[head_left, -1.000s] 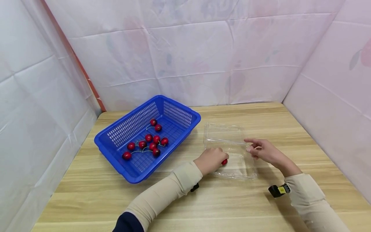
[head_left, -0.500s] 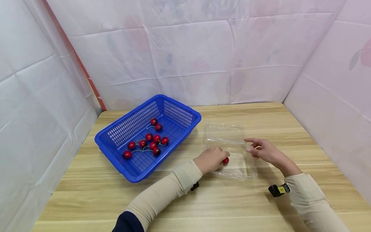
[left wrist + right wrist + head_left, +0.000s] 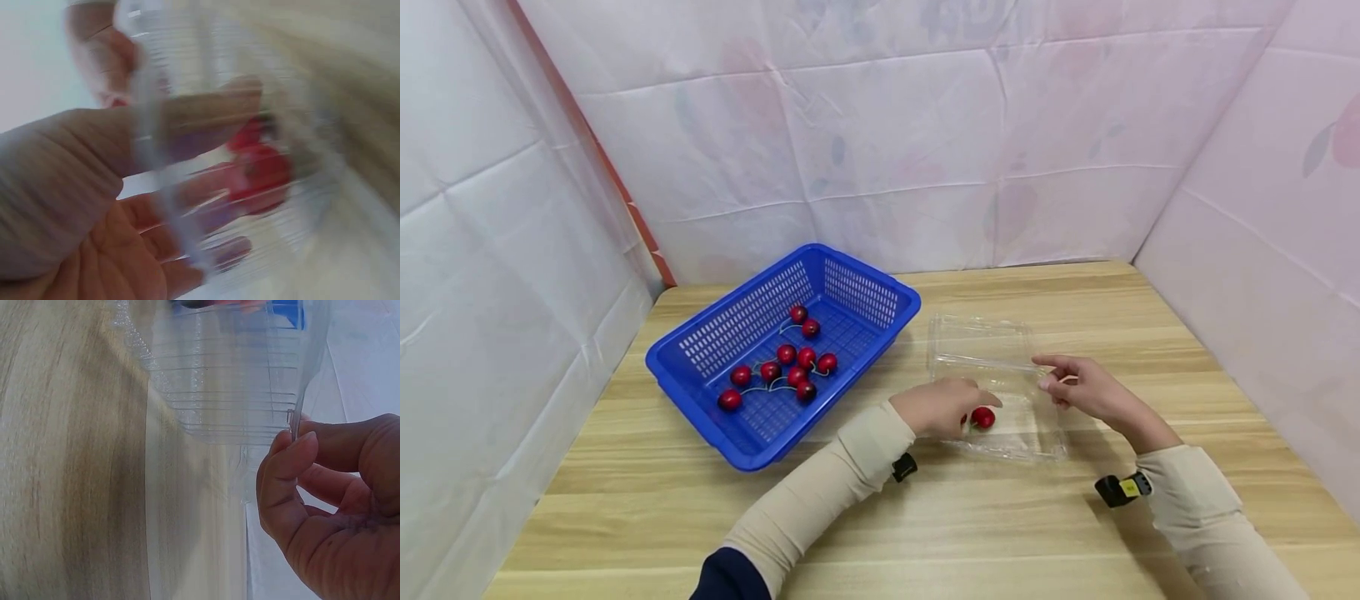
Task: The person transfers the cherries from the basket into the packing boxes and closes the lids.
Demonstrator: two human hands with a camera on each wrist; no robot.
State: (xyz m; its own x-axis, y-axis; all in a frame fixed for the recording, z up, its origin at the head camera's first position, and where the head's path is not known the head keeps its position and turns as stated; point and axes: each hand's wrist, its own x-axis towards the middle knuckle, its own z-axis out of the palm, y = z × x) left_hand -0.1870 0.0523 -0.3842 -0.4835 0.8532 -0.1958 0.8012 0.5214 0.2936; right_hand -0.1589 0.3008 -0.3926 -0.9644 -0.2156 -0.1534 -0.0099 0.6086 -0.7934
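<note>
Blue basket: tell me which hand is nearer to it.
Left. The left hand has its fingers in the clear container, beside the blue basket; the right hand is farther off, pinching the container's edge away from the basket.

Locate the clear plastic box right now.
In the head view, the clear plastic box is right of centre, just right of the blue basket; the right hand pinches its right edge, the left hand is over its left side.

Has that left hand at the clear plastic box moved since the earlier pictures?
Yes. Against the clear rectangular plastic box, the left hand has shifted slightly left, toward the blue rectangular plastic basket, leaving a round red cherry more exposed.
</note>
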